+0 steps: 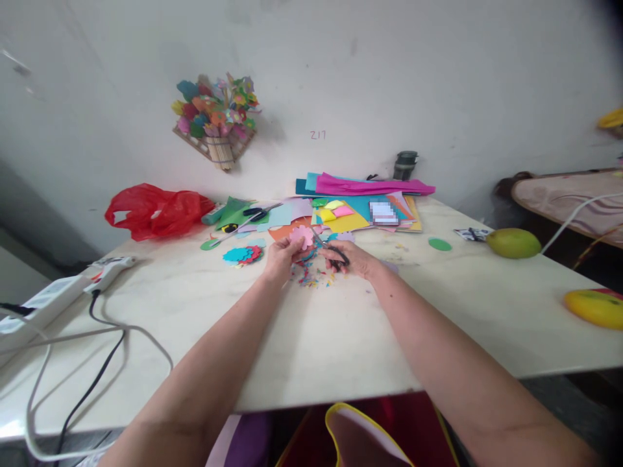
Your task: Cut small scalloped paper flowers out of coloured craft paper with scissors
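Between the fingers of my left hand (282, 255) is a pink paper flower (302, 237) with a scalloped edge. My right hand (354, 258) is closed round the black handles of a pair of scissors (339, 253). Their blades point left and lie close to the flower's edge; I cannot tell whether they touch it. Small coloured paper scraps (314, 280) are scattered on the table below both hands. Left of my left hand lies a pile of blue and red scalloped paper shapes (243, 255).
Coloured sheets (357, 214) and a second pair of scissors (260, 211) lie behind my hands on the table (321, 350). A red plastic bag (156, 211) and power strips (109, 274) with cables are at left. A green mango (514, 242) and a yellow fruit (594, 308) lie right.
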`<act>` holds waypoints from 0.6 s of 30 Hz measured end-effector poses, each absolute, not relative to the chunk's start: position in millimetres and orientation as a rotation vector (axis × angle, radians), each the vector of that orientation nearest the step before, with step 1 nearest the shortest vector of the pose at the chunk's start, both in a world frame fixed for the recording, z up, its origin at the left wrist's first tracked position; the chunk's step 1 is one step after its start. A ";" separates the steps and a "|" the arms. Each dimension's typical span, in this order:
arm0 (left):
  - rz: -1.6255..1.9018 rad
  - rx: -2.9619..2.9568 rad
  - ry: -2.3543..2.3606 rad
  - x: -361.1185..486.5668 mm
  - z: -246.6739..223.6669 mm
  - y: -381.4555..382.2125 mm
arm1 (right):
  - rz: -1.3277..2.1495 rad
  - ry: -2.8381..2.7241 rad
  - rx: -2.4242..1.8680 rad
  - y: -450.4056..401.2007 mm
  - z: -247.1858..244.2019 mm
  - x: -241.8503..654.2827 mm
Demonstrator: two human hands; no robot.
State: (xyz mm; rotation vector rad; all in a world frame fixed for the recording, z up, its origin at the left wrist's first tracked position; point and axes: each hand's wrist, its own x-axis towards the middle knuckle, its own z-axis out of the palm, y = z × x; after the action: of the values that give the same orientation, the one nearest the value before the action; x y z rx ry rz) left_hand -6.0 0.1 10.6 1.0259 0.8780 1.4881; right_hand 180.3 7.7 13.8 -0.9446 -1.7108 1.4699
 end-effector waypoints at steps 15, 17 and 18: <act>1.531 0.992 0.784 -4.4 7.1 4.2 | 1.435 -1.755 -0.951 8.1 11.9 178.3; 1.546 0.982 0.768 -4.3 6.4 4.9 | 1.446 -1.752 -0.948 9.1 10.6 178.2; 1.549 0.979 0.762 -4.3 6.0 5.2 | 1.451 -1.754 -0.944 9.3 10.3 178.2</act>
State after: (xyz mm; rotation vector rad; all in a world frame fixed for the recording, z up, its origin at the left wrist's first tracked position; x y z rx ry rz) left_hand -4.3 5.2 6.0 0.9793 0.7622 1.5486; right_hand 178.2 9.3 10.3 -0.9440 -1.7542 1.4512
